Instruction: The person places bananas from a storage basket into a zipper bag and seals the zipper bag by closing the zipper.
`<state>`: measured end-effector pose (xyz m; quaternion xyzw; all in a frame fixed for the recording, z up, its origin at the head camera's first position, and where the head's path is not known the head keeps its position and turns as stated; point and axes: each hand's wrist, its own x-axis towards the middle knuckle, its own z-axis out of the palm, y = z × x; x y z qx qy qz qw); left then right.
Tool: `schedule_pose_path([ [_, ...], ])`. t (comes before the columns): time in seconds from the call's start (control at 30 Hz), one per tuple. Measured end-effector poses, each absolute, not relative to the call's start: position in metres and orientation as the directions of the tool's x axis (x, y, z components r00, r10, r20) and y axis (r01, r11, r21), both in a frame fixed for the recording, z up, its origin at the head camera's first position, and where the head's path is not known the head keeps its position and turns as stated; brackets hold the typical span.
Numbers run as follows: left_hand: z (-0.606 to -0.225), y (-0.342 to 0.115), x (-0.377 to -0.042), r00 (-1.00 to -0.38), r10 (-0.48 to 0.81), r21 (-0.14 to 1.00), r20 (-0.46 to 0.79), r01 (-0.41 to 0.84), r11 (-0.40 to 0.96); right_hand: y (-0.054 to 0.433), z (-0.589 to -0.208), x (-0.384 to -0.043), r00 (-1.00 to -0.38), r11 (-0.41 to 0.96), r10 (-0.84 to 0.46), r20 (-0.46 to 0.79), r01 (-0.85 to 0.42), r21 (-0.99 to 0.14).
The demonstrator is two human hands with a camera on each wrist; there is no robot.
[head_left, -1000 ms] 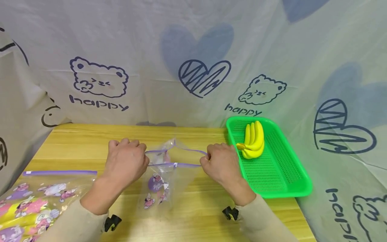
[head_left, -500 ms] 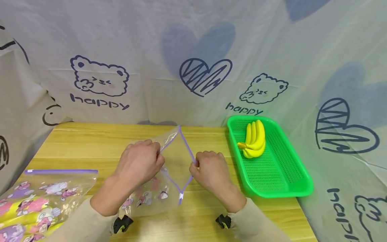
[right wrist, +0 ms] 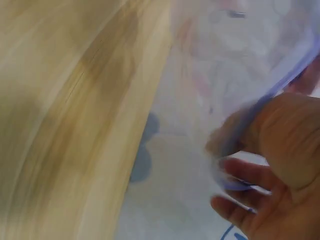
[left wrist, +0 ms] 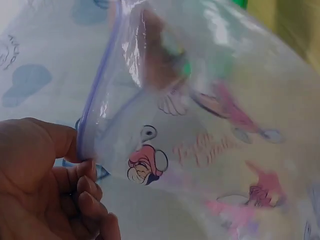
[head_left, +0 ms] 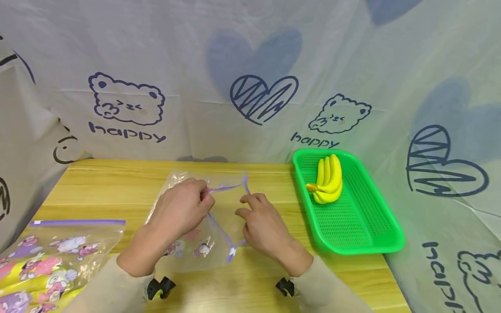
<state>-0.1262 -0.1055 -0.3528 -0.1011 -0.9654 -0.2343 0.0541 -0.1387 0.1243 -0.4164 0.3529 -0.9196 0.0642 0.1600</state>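
A clear slider zip bag with purple edging and cartoon prints is held with its mouth wide apart, facing right. My left hand pinches one purple edge between thumb and fingers, as the left wrist view confirms with its close look at the bag. At the opposite edge is my right hand, its fingers loose and spread. In the right wrist view, blurred, the purple edge runs between the thumb and fingers of the right hand. Nothing is visible inside this bag.
A green plastic basket stands at the right with a bunch of yellow bananas in it. Another printed zip bag lies at the left, with yellow things inside. Behind the wooden table hangs a printed cloth.
The bag's mouth has turned from facing up to facing right and spread wider. Both hands have moved closer together, and the right hand's fingers have loosened from their grip.
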Motion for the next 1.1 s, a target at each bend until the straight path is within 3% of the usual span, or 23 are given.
schedule_pose_path([
  [0.2, -0.348, -0.119, -0.123, -0.976, 0.094, 0.378, 0.197, 0.164, 0.911, 0.133, -0.408, -0.148, -0.609, 0.662, -0.742, 0.281, -0.731, 0.163],
  [0.37, -0.354, -0.115, -0.124, -0.988, 0.147, 0.446, 0.046, 0.152, 0.882, 0.136, -0.399, -0.158, -0.576, 0.645, -0.737, 0.353, -0.756, 0.113],
  [0.47, -0.361, -0.109, -0.125, -0.990, 0.138, 0.467, 0.029, 0.135, 0.874, 0.136, -0.400, -0.158, -0.569, 0.636, -0.736, 0.367, -0.767, 0.087],
  [0.63, -0.374, -0.100, -0.124, -0.966, 0.179, 0.344, 0.189, 0.236, 0.909, 0.134, -0.402, -0.157, -0.578, 0.649, -0.726, 0.373, -0.754, 0.095],
  [0.8, -0.386, -0.096, -0.125, -0.871, 0.270, 0.145, 0.410, 0.355, 0.924, 0.136, -0.407, -0.157, -0.606, 0.677, -0.707, 0.364, -0.729, 0.102],
  [0.97, -0.396, -0.096, -0.128, -0.814, 0.298, 0.112, 0.499, 0.401, 0.909, 0.139, -0.410, -0.156, -0.608, 0.680, -0.694, 0.386, -0.730, 0.071],
  [1.1, -0.399, -0.098, -0.130, -0.840, 0.283, 0.147, 0.463, 0.388, 0.910, 0.145, -0.410, -0.156, -0.616, 0.684, -0.668, 0.417, -0.729, 0.018],
])
